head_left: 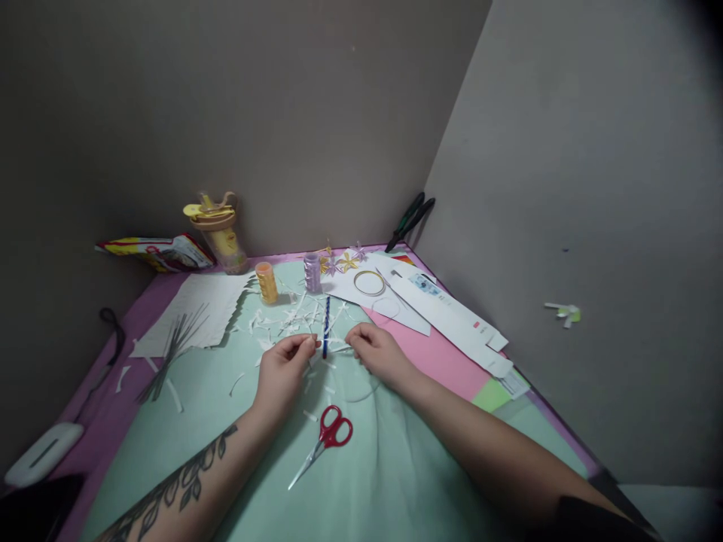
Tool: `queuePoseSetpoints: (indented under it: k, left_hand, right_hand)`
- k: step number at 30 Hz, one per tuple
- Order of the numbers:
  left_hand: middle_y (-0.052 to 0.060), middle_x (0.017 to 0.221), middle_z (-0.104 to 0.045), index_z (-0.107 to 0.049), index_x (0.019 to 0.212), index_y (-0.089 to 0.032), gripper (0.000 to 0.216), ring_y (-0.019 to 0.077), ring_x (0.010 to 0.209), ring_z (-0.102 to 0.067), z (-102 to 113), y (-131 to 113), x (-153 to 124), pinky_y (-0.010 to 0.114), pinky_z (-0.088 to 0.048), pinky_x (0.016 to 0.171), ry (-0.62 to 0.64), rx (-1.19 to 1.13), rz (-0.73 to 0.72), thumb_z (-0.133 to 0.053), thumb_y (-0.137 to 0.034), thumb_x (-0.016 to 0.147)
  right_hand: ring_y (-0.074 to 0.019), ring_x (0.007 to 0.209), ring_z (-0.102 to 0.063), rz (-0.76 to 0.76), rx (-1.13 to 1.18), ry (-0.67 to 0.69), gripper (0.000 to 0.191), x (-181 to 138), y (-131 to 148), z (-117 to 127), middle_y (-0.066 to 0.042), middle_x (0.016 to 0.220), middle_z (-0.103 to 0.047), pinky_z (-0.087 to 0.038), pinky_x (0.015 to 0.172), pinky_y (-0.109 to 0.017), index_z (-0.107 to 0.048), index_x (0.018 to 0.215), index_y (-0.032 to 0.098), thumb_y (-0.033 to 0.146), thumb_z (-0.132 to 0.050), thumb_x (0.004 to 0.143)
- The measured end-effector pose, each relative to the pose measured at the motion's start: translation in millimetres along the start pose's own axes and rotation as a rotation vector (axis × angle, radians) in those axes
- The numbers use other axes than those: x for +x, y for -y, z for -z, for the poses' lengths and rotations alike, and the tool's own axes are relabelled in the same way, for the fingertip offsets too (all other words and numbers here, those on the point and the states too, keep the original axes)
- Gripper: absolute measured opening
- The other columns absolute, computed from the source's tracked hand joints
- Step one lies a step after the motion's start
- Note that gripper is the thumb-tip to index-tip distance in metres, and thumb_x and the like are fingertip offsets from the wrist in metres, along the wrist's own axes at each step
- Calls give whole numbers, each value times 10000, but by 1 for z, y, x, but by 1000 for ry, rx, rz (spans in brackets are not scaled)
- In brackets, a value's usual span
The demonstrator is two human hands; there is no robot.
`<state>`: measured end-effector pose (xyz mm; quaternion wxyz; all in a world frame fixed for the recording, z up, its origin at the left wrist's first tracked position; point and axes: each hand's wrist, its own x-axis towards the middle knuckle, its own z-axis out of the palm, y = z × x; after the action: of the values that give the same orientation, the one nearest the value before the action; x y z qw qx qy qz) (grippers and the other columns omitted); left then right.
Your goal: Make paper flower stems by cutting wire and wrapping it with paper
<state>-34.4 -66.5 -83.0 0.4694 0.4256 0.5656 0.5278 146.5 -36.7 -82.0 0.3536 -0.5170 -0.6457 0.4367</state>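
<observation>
My left hand (285, 366) hovers over the middle of the table with thumb and forefinger pinched together. Facing it, my right hand (379, 355) has its fingers pinched too. Whatever lies in either pinch is too thin to make out. A narrow dark blue stick (326, 324) with a dotted pattern stands out between the two hands, close to the left fingertips. White paper scraps (291, 320) are scattered around and behind it. Below my right hand a thin pale strand (364, 397) curves over the green cloth. Red-handled scissors (327, 436) lie nearer to me, blades pointing front left.
Left are thin grey wires (175, 350) on white paper (195, 301). At the back stand an orange spool (266, 284), a purple spool (312, 273) and a yellow-lidded cup (223, 237). Right lie a gold ring (369, 293), a flattened box (452, 305) and pliers (410, 220) against the wall.
</observation>
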Motion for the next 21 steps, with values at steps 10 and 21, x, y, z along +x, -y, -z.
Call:
queuePoseSetpoints:
  k: [10, 21]
  left_hand:
    - [54, 809, -705, -701, 857, -141, 318, 146, 737, -588, -3, 2, -1, 251, -445, 708, -5, -45, 30, -700, -409, 687]
    - [77, 908, -708, -687, 873, -150, 288, 180, 829, -625, -1, 5, -1, 308, -466, 801, 72, -103, 1, -685, -389, 713]
  right_hand:
    - [-139, 696, -516, 250, -218, -106, 95, -6, 13, 0, -7, 717, -558, -395, 619, -245, -548, 708, 186, 160, -494, 781]
    - [-121, 640, -471, 177, -15, -69, 122, -3, 9, 0, 21, 654, -501, -369, 588, -236, -500, 661, 184, 176, -483, 782]
